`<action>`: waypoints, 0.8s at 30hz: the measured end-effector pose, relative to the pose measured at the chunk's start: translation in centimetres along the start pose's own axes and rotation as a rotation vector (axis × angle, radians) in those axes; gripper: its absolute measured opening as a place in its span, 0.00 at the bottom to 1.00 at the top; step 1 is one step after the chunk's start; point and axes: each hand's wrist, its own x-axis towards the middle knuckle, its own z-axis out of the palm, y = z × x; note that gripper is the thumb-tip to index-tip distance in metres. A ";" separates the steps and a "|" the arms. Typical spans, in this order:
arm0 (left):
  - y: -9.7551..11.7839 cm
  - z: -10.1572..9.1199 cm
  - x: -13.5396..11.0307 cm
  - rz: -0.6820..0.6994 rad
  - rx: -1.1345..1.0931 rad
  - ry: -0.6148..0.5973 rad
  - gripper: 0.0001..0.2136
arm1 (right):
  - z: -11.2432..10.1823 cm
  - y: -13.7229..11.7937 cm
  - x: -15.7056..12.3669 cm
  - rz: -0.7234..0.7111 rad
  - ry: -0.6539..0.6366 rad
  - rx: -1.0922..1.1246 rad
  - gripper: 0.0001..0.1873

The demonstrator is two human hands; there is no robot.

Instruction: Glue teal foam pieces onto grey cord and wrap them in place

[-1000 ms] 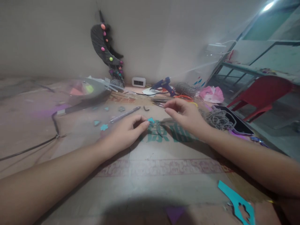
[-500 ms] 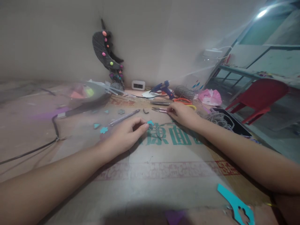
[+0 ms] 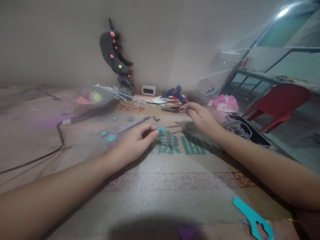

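My left hand (image 3: pixel 137 143) pinches a small turquoise foam flower (image 3: pixel 160 129) between thumb and fingertips, just above the board. A thin grey cord (image 3: pixel 171 139) curls out from beside the flower toward the right. My right hand (image 3: pixel 200 116) is closed on slim pinkish metal tweezers (image 3: pixel 184 108), held above the board with a shadow below. The tweezers' tips overlap the dark scissor blades (image 3: pixel 170 109) behind, so their ends are hard to make out. Left of my left hand lie another turquoise flower (image 3: pixel 111 138), a turquoise triangle (image 3: pixel 103 133) and a pen (image 3: pixel 133 124).
A blue glue gun (image 3: pixel 175 93), a white digital clock (image 3: pixel 148 90) and a grey yarn ball (image 3: pixel 197 97) stand along the wall. A yarn-wrapped crescent (image 3: pixel 108 53) hangs above. To the right are a pink bag (image 3: pixel 225 103) and a black tray (image 3: pixel 257 136). Cut turquoise foam (image 3: pixel 252 213) lies in front.
My right hand has lifted the tweezers off the board and moved them up and slightly right. My left hand stays nearly still with the flower.
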 end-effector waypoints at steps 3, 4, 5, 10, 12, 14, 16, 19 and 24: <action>0.0 0.0 0.1 0.002 -0.028 0.008 0.15 | 0.0 -1.5 -1.0 0.033 -0.011 0.066 0.13; 0.0 0.0 0.1 0.001 -0.031 0.008 0.15 | 0.2 -1.7 -1.4 0.019 -0.028 0.055 0.14; 0.0 0.0 0.1 0.001 -0.030 0.009 0.15 | 0.3 -1.8 -1.8 -0.014 -0.041 0.037 0.15; -0.2 0.0 0.1 0.006 -0.037 0.008 0.16 | 0.8 -0.2 -2.5 -0.251 -0.015 -0.103 0.21; -0.3 0.0 0.1 0.007 -0.039 0.010 0.16 | 0.9 0.3 -2.3 -0.298 -0.022 -0.178 0.23; -0.3 0.0 0.1 0.006 -0.040 0.013 0.16 | 0.8 0.4 -2.2 -0.333 -0.053 -0.238 0.26; -0.3 0.0 0.1 0.006 -0.054 0.016 0.16 | 0.8 0.3 -2.1 -0.377 -0.086 -0.272 0.30; -0.1 0.0 0.2 -0.002 -0.071 0.023 0.15 | 0.8 0.0 -2.2 -0.434 -0.097 -0.293 0.35; 0.1 0.0 0.2 -0.017 -0.081 0.026 0.15 | 1.0 0.0 -2.4 -0.573 -0.032 -0.279 0.30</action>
